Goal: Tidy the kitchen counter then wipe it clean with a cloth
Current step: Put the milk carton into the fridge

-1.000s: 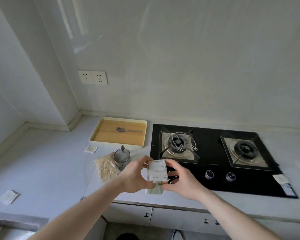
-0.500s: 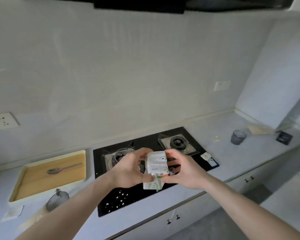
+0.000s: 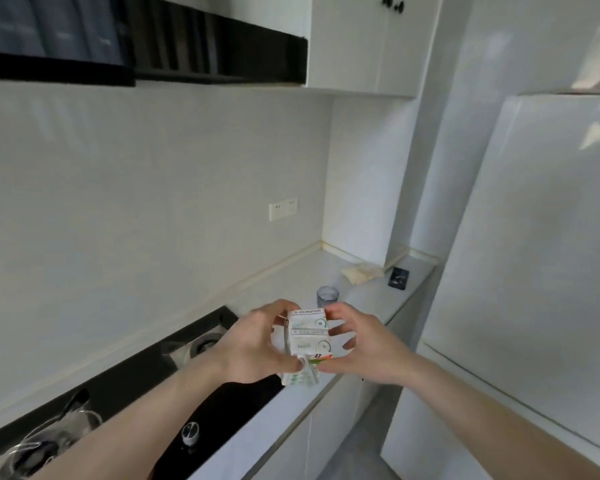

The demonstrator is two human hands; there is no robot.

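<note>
A small stack of white packets (image 3: 308, 336) with green and orange print is held in the air above the counter's front edge. My left hand (image 3: 253, 341) grips its left side and my right hand (image 3: 362, 344) grips its right side, fingers curled round the edges. Under the hands runs the pale counter (image 3: 371, 299), with the black gas hob (image 3: 146, 375) at lower left. A beige cloth (image 3: 361, 273) lies crumpled in the far corner of the counter.
A grey glass cup (image 3: 327, 296) stands just behind the packets. A small black packet (image 3: 398, 277) lies near the counter's right end. A tall white fridge (image 3: 534, 271) fills the right side. A black range hood (image 3: 142, 46) and white wall cabinets (image 3: 361, 43) hang above.
My view has swung right and upward, from the tray and hob to the counter's right end and the fridge. Both hands keep the same hold on the packets.
</note>
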